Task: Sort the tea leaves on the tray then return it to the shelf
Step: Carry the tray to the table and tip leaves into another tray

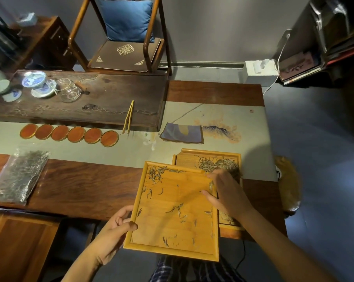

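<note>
Status: sorting looks mostly done, return-to-shelf not started.

The near tray [172, 231] is held tilted off the table edge, over the person's lap. The left hand [113, 231] is clamped on its left rim, thumb on top and fingers under. Its far right corner overlaps the second tray [208, 154], which sits flat on the table runner [111, 151].

The right hand [227, 192] is loosely open, fingers spread over the near tray's right rim, gripping nothing as far as can be seen. It reads as sweeping leaves across toward the second tray, but that is a guess.

Leaves: the bulk pile [216, 164] is on the second tray's far end. On the near tray only scattered tea leaves [178, 208] are left, plus a small cluster [155, 175] in the far left corner. So the remaining work is clearing those stragglers, then carrying the tray out.

Edges and room:
- The near tray's raised rim will trap leaves in the corners, so tilt alone probably won't clear them.
- The second tray is near the table's right edge, with little margin there.
- The bag of leaves [17, 178] lies well apart on the left, with bare table [86, 186] between, so there is free room that side.
- 6 coasters [70, 133] and the tongs [129, 117] are far enough back, no conflict.
- A shelf [334, 37] shows at upper right; the floor that way looks open.
</note>
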### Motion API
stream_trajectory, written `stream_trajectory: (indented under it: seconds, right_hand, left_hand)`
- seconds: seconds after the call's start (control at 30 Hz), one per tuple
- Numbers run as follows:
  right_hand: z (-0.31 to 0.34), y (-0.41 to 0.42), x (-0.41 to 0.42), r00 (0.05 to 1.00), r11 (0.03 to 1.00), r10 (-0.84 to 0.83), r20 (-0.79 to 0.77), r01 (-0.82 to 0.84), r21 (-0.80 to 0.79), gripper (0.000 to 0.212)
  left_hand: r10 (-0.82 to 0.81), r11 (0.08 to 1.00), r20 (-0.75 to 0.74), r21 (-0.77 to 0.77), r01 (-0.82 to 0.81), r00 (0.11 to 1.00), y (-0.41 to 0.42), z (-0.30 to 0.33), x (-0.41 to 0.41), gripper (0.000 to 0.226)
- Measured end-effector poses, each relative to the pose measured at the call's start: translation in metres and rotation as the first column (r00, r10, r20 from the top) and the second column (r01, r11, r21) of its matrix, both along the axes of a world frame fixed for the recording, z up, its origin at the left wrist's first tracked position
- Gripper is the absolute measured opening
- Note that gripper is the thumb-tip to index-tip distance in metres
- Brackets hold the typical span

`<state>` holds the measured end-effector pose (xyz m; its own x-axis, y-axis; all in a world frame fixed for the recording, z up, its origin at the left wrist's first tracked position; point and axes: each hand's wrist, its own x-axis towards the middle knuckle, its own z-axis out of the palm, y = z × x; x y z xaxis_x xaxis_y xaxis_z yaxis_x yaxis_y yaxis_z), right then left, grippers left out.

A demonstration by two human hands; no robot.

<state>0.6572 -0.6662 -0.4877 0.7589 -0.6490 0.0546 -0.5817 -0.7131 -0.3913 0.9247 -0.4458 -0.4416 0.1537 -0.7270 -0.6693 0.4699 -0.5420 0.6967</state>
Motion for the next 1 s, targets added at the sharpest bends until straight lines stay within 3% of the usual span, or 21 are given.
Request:
stream_trajectory:
  seconds: [0.2, 0.33, 0.57, 0.77, 0.87, 1.0]
  right_hand:
    - [-0.007, -0.007, 0.000, 0.982, 0.982, -0.171, 0.077, 0.163, 0.098, 0.030]
    - [-0.006, -0.018, 0.003, 0.963, 0.945, -0.266, 0.033, 0.254, 0.204, 0.021]
    - [0.009, -0.032, 0.006, 0.953, 0.946, -0.301, 0.039, 0.294, 0.137, 0.016]
    - [0.036, -0.064, 0.057, 0.963, 0.960, -0.228, 0.147, 0.196, 0.200, 0.015]
    - [0.037, -0.091, 0.094, 0.974, 0.983, -0.108, 0.200, 0.075, 0.165, 0.015]
    - [0.017, -0.124, 0.135, 0.992, 0.993, 0.107, 0.071, -0.110, 0.040, 0.036]
  left_hand:
    - [-0.010, 1.000, -0.021, -0.003, 0.010, 1.000, 0.004, 0.000, -0.002, 0.045]
    - [-0.018, 1.000, 0.007, 0.003, 0.018, 1.000, 0.009, -0.003, -0.001, 0.048]
    - [0.000, 1.000, -0.008, -0.004, 0.000, 1.000, 0.007, -0.007, -0.002, 0.051]
    - [-0.015, 1.000, -0.024, 0.012, 0.015, 1.000, -0.001, -0.012, 0.000, 0.049]
    - [-0.017, 1.000, -0.052, 0.025, 0.018, 0.998, -0.004, -0.018, 0.001, 0.049]
    - [0.007, 0.999, -0.117, 0.049, -0.001, 0.993, -0.008, -0.024, 0.004, 0.063]
